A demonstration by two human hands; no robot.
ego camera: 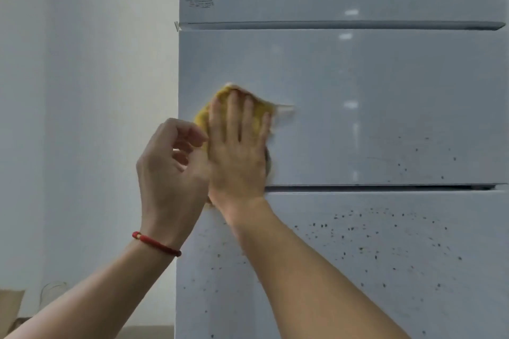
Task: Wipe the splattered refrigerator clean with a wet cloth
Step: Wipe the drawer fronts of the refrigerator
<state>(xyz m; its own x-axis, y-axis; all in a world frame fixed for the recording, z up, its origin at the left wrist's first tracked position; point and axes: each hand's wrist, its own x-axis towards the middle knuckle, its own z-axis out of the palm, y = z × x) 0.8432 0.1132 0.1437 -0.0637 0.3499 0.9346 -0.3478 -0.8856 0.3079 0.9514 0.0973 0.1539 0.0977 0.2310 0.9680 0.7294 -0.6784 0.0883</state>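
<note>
Two hands are in view, both raised at the left edge of the refrigerator (358, 107). The right hand (238, 154) lies flat with its four fingers (234, 110) straight and slightly spread, pressing a yellow cloth (259, 111) against the middle door panel. The cloth is bunched under the palm; its edges show above the fingertips and to the left, and one pale corner trails to the right, blurred. The left hand (172, 162) hovers just left of the right one, fingers loosely curled, thumb tip near the cloth's left edge; whether it touches the cloth cannot be told. It holds nothing visible. One red cord bracelet (155, 243) circles the left wrist.

Three door panels are visible, stacked and separated by two horizontal gaps. The top panel carries one small printed label (202, 0) with red text, unreadable. Dark splatter specks (358, 231) are scattered thickly over the bottom panel and sparsely over the lower right of the middle panel; the area around the cloth shows none. The refrigerator is shut, contents hidden.

A white wall (88, 91) fills the left. A brown cardboard-like object (11, 308) sits at far lower left.
</note>
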